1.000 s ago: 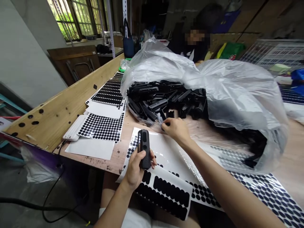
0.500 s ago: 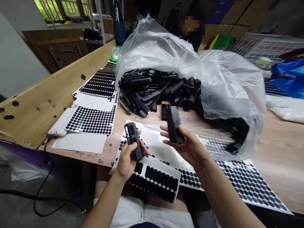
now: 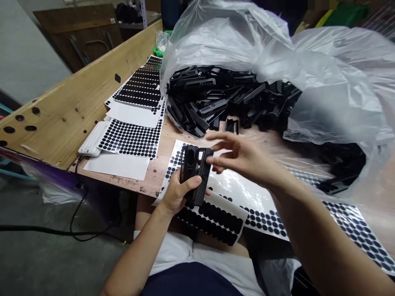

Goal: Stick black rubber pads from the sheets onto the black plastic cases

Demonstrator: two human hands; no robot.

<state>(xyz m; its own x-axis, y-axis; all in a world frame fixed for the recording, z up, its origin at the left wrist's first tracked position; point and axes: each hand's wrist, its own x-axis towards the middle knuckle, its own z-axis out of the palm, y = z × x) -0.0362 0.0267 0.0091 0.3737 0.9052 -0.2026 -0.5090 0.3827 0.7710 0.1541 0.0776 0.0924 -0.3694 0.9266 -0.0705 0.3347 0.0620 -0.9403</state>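
My left hand (image 3: 178, 190) grips two black plastic casings (image 3: 202, 181) side by side, its thumb across the front of the nearer one. Both are long and narrow, with a carbon-fibre-like pattern and cut-outs near the top. My right hand (image 3: 233, 154) reaches in from the right, fingers apart and stretched, fingertips at the upper right edge of the casings; whether they press on it is unclear. Under my hands lies a sheet of black stickers (image 3: 220, 222), partly over the table's front edge. Sheets of black round dots (image 3: 265, 220) spread beneath and to the right.
A large clear plastic bag (image 3: 228, 45) lies open on the table, spilling many black casings (image 3: 212, 102). One loose casing (image 3: 232, 125) sits before it. More sticker sheets (image 3: 132, 137), a white device (image 3: 94, 139) with a cable and a wooden side board (image 3: 77, 98) are at left.
My right hand has brought its casing over to my left hand, which now holds both. The right fingers have loosened from it. The view has tilted downward.
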